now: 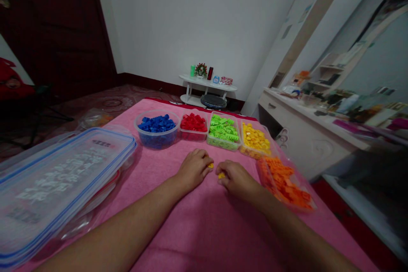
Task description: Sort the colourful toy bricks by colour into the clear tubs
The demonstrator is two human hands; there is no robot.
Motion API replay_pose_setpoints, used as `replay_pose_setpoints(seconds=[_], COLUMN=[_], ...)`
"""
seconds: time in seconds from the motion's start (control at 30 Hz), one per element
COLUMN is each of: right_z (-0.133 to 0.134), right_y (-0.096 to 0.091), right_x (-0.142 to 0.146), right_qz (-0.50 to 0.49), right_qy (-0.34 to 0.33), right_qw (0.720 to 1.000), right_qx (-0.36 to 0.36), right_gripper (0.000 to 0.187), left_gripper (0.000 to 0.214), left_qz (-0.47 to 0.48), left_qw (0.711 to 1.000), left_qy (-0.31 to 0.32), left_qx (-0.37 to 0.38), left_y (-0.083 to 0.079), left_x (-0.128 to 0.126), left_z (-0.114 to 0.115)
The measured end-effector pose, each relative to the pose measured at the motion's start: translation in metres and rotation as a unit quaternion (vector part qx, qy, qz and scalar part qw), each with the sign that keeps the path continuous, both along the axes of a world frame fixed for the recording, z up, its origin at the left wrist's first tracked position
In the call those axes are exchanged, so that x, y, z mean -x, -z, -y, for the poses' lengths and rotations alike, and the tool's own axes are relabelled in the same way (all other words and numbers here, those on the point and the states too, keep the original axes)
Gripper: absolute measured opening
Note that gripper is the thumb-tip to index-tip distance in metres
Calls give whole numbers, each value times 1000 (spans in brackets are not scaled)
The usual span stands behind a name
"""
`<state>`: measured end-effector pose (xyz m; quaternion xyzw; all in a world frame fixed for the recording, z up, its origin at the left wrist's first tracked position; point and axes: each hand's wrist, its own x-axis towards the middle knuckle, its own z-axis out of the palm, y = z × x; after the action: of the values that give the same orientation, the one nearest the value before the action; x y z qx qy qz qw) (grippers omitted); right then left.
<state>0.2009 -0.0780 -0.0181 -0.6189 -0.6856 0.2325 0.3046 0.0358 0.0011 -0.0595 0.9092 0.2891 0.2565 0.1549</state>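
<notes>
Over the middle of the pink cloth (178, 229), my left hand (194, 166) pinches a small yellow toy brick (211, 165) between thumb and fingers. Just to its right, my right hand (236, 176) is closed on another yellow toy brick (221, 175). A small gap separates the two bricks. Beyond the hands, in an arc, stand a round tub of blue bricks (157, 124), a box of red bricks (193, 123), a box of green bricks (224, 128) and a box of yellow bricks (255, 138). A box of orange bricks (283, 180) lies right of my right hand.
Stacked plastic lids (63, 182) with blue edges take up the table's left side. A white dresser (306, 123) with clutter on top stands to the right. Against the far wall is a low white shelf (207, 83) with small ornaments. A dark door (54, 29) is at the left.
</notes>
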Motion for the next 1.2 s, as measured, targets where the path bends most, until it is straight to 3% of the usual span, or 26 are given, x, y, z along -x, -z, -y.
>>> replay_pose_setpoints(seconds=[0.1,0.17,0.27,0.37,0.43,0.47,0.53,0.67,0.77,0.9,1.03,1.13,1.2], right_z=[-1,0,6,15,22,25,32,46,58,73,77,65,47], right_y=[6,11,16,10,2,-2,-8,-14,-28,-62,-87,-93,-94], right_x=[2,5,15,25,31,34,37,33,14,-24,-58,-74,-84], right_qz=[-154,-289,-476,-645,-716,-735,-755,-762,-752,-719,-695,-660,-603], right_qy=[37,82,117,109,89,80,77,118,110,79,140,158,173], right_qw=[986,950,868,742,668,645,625,623,639,689,705,733,776], right_qx=[60,81,79,145,182,190,180,135,117,49,32,49,65], right_gripper=[6,11,18,18,26,28,29,31,36,39,43,44,40], left_gripper=[17,16,16,19,22,23,24,34,43,36,30,24,21], left_qz=[8,22,121,255,277,264,218,176,191,203,160,98,67], left_qw=[999,998,991,966,958,959,967,973,973,978,985,994,997], left_qy=[3,9,10,21,66,92,131,149,126,55,-6,-14,-17], left_qx=[35,57,58,40,38,36,24,-6,-10,15,64,53,25], left_y=[1,0,-8,-25,-37,-43,-53,-65,-63,-38,-6,2,2], left_x=[-1,-1,0,-5,-12,-16,-24,-33,-29,-19,-15,-19,-21], left_z=[0,1,8,25,40,47,61,77,79,71,56,52,54])
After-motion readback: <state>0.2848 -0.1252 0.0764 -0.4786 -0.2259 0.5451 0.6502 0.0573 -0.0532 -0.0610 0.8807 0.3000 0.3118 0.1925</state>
